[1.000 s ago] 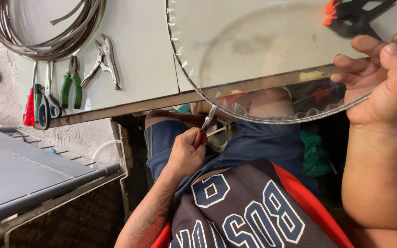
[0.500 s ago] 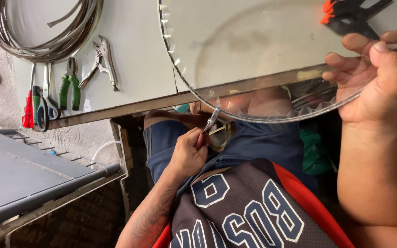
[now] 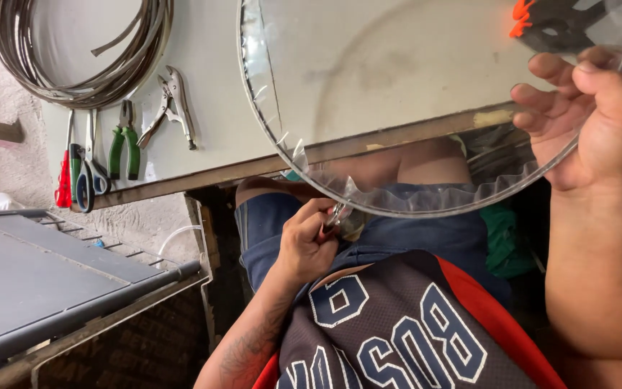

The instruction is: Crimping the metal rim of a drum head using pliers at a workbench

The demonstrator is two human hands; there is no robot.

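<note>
A large round clear sheet with a thin metal rim (image 3: 259, 94) and a crimped, wavy edge is held up over the edge of a pale worktable (image 3: 203, 65). My right hand (image 3: 602, 115) grips its right rim, fingers curled over the edge. My left hand (image 3: 304, 245) is below it, over my lap, closed around small red-handled pliers (image 3: 336, 215). The plier jaws meet the lower rim of the disc.
On the table lie a coil of metal strip (image 3: 80, 50), locking pliers (image 3: 173, 104), green-handled pliers (image 3: 124, 140), scissors (image 3: 86, 176) and a red-handled tool (image 3: 63, 184). An orange-tipped black clamp (image 3: 541, 18) shows through the sheet. A grey board (image 3: 37, 281) stands low left.
The disc has shifted a little to the left, its rim sliding past the pliers. My left hand stays at the lower rim; my right hand keeps its grip.
</note>
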